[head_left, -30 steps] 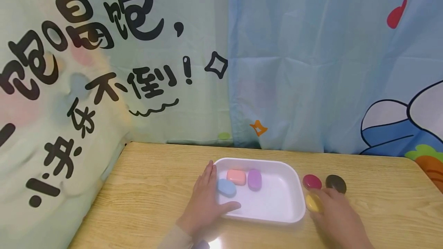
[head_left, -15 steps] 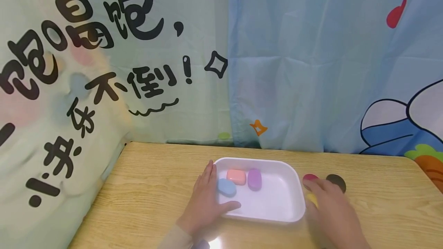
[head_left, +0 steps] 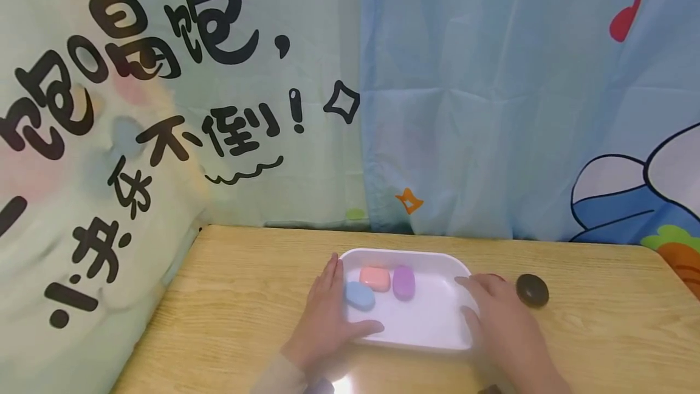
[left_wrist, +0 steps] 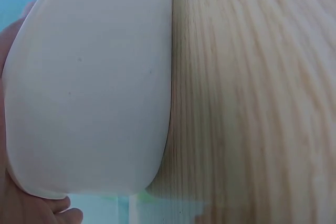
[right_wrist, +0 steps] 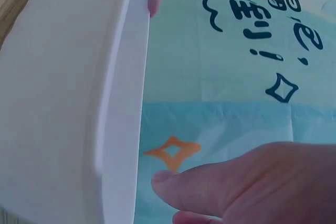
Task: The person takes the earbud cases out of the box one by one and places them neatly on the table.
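Observation:
A white tray (head_left: 401,253) sits on the wooden table (head_left: 240,284). Inside it, at the left end, lie a blue soap (head_left: 359,295), a pink soap (head_left: 374,278) and a purple soap (head_left: 403,282). My left hand (head_left: 328,315) lies flat against the tray's left side, thumb along the near rim. My right hand (head_left: 494,321) rests over the tray's right rim, fingers loosely spread. In the right wrist view my right thumb (right_wrist: 236,182) is stretched out beside the tray wall (right_wrist: 63,103). A dark brown oval piece (head_left: 532,290) lies just right of that hand. The yellow piece is hidden.
Printed curtains (head_left: 465,108) hang right behind the table's far edge, and one presses against its left side. A thin red sliver (head_left: 494,275) shows beyond my right fingers. The left wrist view shows only the tray's outer wall (left_wrist: 89,87) and wood grain.
My right hand slid left from the yellow piece onto the tray's right rim, covering the red and yellow pieces. The left hand and tray stayed put.

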{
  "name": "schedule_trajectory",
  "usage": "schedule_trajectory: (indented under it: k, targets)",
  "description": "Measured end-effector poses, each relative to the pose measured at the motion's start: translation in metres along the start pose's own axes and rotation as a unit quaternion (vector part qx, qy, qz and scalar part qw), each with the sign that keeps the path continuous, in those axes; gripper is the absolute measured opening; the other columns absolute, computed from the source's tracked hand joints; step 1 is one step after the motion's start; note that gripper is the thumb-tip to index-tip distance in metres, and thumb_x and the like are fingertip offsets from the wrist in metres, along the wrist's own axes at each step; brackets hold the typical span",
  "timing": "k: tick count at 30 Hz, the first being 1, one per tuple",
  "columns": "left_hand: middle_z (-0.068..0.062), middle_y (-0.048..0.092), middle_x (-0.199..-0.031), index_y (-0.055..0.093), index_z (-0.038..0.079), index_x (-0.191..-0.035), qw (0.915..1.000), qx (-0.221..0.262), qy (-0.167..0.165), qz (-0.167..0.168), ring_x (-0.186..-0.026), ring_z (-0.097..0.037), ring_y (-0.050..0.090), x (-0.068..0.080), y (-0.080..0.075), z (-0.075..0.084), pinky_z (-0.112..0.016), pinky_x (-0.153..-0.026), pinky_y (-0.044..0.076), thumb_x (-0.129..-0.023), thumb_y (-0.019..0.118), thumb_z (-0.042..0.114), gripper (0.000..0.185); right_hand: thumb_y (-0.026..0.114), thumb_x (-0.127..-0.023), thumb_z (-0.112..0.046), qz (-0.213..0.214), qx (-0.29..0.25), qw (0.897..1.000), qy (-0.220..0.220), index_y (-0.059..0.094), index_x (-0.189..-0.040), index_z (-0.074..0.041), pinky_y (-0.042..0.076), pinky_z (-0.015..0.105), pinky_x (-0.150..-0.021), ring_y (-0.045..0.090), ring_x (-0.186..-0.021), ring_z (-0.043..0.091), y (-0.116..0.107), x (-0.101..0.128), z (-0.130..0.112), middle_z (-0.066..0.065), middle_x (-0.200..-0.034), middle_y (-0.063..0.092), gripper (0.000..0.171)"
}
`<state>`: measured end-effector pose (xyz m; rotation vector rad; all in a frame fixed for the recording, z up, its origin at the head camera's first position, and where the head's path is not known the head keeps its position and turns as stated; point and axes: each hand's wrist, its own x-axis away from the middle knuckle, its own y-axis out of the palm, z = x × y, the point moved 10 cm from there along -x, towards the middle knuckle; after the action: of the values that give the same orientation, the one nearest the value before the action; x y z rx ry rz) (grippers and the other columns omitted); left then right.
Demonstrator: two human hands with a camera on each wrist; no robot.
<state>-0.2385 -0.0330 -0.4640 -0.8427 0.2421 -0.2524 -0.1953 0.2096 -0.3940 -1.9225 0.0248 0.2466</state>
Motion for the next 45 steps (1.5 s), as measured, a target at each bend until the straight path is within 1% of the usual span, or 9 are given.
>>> schedule_trajectory:
  k: [5, 9, 14, 17, 23, 28, 35, 41, 45]
  targets:
    - [-0.013, 0.009, -0.168, 0.014, -0.001, -0.159, 1.0, -0.006, 0.0, 0.002, -0.153, -0.03, 0.012, -0.001, 0.002, -0.001, -0.051, -0.123, 0.013, -0.068, 0.079, 0.071, 0.134, 0.074, -0.09, -0.013, -0.012, 0.005, 1.0, 0.0, 0.063, -0.13, -0.001, 0.046, 0.063, -0.098, 0.051, -0.118, 0.046, 0.009, -0.006, -0.014, 0.025, -0.124, 0.058, 0.043]
    - [-0.012, 0.009, -0.168, 0.013, 0.0, -0.16, 0.9999, -0.014, 0.002, 0.003, -0.153, -0.029, 0.012, -0.002, 0.002, -0.003, -0.051, -0.123, 0.014, -0.063, 0.079, 0.075, 0.14, 0.074, -0.089, -0.012, -0.014, -0.001, 1.0, -0.01, 0.064, -0.13, -0.002, 0.048, 0.061, -0.097, 0.052, -0.118, 0.044, 0.016, -0.01, -0.029, 0.023, -0.125, 0.058, 0.043]
    - [-0.013, 0.009, -0.168, 0.013, -0.001, -0.16, 0.9998, -0.019, 0.002, 0.004, -0.153, -0.029, 0.012, -0.002, 0.002, -0.003, -0.051, -0.123, 0.015, -0.062, 0.079, 0.075, 0.14, 0.076, -0.09, -0.016, -0.047, -0.003, 0.999, 0.001, 0.062, -0.133, -0.006, 0.049, 0.058, -0.098, 0.052, -0.12, 0.041, 0.031, -0.018, -0.047, 0.02, -0.128, 0.057, 0.047]
    - [-0.014, 0.008, -0.168, 0.013, -0.001, -0.16, 0.9999, -0.013, 0.001, 0.006, -0.153, -0.03, 0.012, -0.002, -0.002, -0.001, -0.051, -0.123, 0.015, -0.063, 0.08, 0.074, 0.14, 0.076, -0.089, -0.016, -0.034, -0.013, 0.999, -0.012, 0.063, -0.133, -0.008, 0.049, 0.055, -0.1, 0.052, -0.12, 0.038, 0.035, -0.022, -0.058, 0.017, -0.127, 0.058, 0.046]
    - [-0.016, 0.009, -0.168, 0.012, -0.001, -0.16, 0.9999, -0.007, 0.0, 0.009, -0.153, -0.031, 0.012, -0.002, -0.005, 0.0, -0.051, -0.123, 0.014, -0.063, 0.08, 0.073, 0.14, 0.082, -0.082, -0.012, 0.025, -0.047, 0.997, -0.061, 0.068, -0.124, -0.007, 0.053, 0.048, -0.095, 0.057, -0.114, 0.034, 0.04, -0.029, -0.073, 0.014, -0.119, 0.062, 0.045]
    - [-0.015, 0.009, -0.168, 0.013, 0.0, -0.16, 1.0, -0.002, -0.001, 0.008, -0.153, -0.03, 0.012, -0.002, -0.004, 0.0, -0.05, -0.123, 0.014, -0.062, 0.078, 0.077, 0.141, 0.086, -0.076, -0.01, 0.043, -0.061, 0.992, -0.101, 0.069, -0.119, -0.006, 0.055, 0.044, -0.09, 0.059, -0.108, 0.032, 0.047, -0.032, -0.087, 0.013, -0.114, 0.063, 0.046]
    - [-0.014, 0.008, -0.168, 0.012, 0.0, -0.16, 0.9999, -0.011, 0.004, 0.005, -0.153, -0.03, 0.012, -0.002, 0.0, 0.0, -0.051, -0.122, 0.016, -0.062, 0.074, 0.082, 0.142, 0.088, -0.072, -0.007, 0.026, -0.075, 0.986, -0.147, 0.071, -0.117, -0.006, 0.051, 0.043, -0.098, 0.059, -0.113, 0.03, 0.059, -0.04, -0.106, 0.009, -0.116, 0.066, 0.048]
    - [-0.015, 0.007, -0.168, 0.01, 0.0, -0.16, 0.9999, -0.016, 0.003, -0.002, -0.154, -0.029, 0.01, -0.002, 0.002, -0.001, -0.051, -0.123, 0.015, -0.062, 0.073, 0.083, 0.143, 0.083, -0.074, -0.006, -0.021, -0.071, 0.984, -0.162, 0.069, -0.12, -0.003, 0.05, 0.045, -0.099, 0.059, -0.113, 0.031, 0.08, -0.049, -0.115, 0.012, -0.116, 0.066, 0.048]
    - [-0.015, 0.006, -0.168, 0.009, -0.001, -0.16, 0.9997, -0.024, 0.006, -0.004, -0.154, -0.029, 0.009, -0.001, 0.002, -0.001, -0.051, -0.123, 0.015, -0.062, 0.073, 0.083, 0.143, 0.082, -0.075, -0.006, -0.026, -0.058, 0.979, -0.195, 0.068, -0.122, -0.001, 0.048, 0.046, -0.101, 0.06, -0.113, 0.033, 0.087, -0.05, -0.123, 0.014, -0.118, 0.065, 0.049]
